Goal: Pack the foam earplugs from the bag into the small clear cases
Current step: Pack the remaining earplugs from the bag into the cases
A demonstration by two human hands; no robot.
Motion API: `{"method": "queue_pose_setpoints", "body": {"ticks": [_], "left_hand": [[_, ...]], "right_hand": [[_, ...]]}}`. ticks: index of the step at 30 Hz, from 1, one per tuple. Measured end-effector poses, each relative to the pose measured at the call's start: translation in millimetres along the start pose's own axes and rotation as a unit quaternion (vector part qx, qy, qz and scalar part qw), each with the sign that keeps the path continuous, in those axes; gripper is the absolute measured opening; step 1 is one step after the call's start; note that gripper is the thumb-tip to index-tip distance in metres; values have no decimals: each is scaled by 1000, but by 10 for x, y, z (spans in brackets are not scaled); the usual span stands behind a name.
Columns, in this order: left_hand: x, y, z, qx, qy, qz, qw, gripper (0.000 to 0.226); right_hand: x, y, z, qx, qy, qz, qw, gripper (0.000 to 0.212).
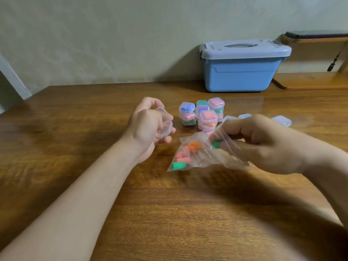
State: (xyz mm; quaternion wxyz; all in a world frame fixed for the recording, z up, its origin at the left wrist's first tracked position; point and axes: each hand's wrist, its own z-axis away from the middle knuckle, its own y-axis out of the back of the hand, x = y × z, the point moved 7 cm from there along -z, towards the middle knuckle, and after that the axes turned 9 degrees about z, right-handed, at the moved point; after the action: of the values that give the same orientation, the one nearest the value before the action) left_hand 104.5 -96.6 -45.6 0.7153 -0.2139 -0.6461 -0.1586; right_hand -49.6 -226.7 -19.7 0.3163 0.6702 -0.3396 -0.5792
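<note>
My left hand (148,129) holds a small clear case (165,125) with its lid hinged open, above the table at centre left. A clear plastic bag (199,155) lies in front of me with pink, orange and green foam earplugs (185,154) inside. The fingers of my right hand (263,144) are pushed into the bag's mouth and pinch a green earplug (216,144). Behind the bag stands a cluster of filled cases (203,113) holding blue, pink, purple, green and orange plugs, some stacked. Empty clear cases (281,120) lie behind my right hand.
A blue storage box (243,72) with a grey latched lid stands at the back of the wooden table (94,113), against the wall. A wooden stand (310,80) with a dark flat object on top is at the far right.
</note>
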Motion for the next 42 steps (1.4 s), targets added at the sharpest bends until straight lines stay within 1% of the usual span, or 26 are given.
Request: {"method": "queue_pose_setpoints", "body": {"ticks": [2,3,5,8,9,12,14,16,18,21,25,27,29,30,33,36,39,42], "left_hand": [[-14,-25,13,-54,21,-7,998,25],[-18,-42,19,-86,25,-10,996,23],[-24,-61,22,-140,22,-46,989,29],[9,-79,40,-195,-15,-153,969,40],[16,-89,60,-212,-22,-173,962,42],[24,-121,131,-257,-22,-175,950,44],[27,-155,177,-281,-20,-157,947,41],[25,-198,212,-300,-21,-136,944,33],[30,-228,235,-301,-33,-122,945,25],[80,-228,247,-290,-62,-88,951,18],[151,-230,291,-296,-70,-5,953,17],[157,-237,306,-290,-65,38,954,14],[149,-253,301,-287,-62,60,954,16],[140,-263,296,-285,-59,60,955,20],[113,-254,271,-252,-61,41,965,21],[107,-257,268,-221,-69,17,973,21],[85,-243,243,-212,-67,4,975,19],[74,-241,227,-210,-66,-5,975,24]], "right_hand": [[35,52,17,10,-17,-22,1000,20],[47,73,24,15,-27,-34,999,20],[82,118,31,34,-49,-59,996,23],[138,201,39,87,-77,-115,987,24],[157,235,45,107,-84,-132,982,24],[206,321,64,153,-93,-161,970,26],[216,348,71,166,-93,-174,966,31],[211,350,74,167,-91,-183,965,36],[193,338,71,160,-86,-178,967,34],[159,310,58,135,-72,-173,973,27],[149,230,40,66,-62,-196,976,22],[153,145,24,26,-63,-187,980,22],[141,63,10,-1,-59,-192,980,22],[129,38,5,-6,-57,-202,978,21],[130,16,-12,8,-50,-216,975,20],[136,-38,-33,9,-46,-203,978,22],[127,-57,-45,5,-54,-181,982,24],[153,-43,-53,11,-75,-155,985,16]]}}
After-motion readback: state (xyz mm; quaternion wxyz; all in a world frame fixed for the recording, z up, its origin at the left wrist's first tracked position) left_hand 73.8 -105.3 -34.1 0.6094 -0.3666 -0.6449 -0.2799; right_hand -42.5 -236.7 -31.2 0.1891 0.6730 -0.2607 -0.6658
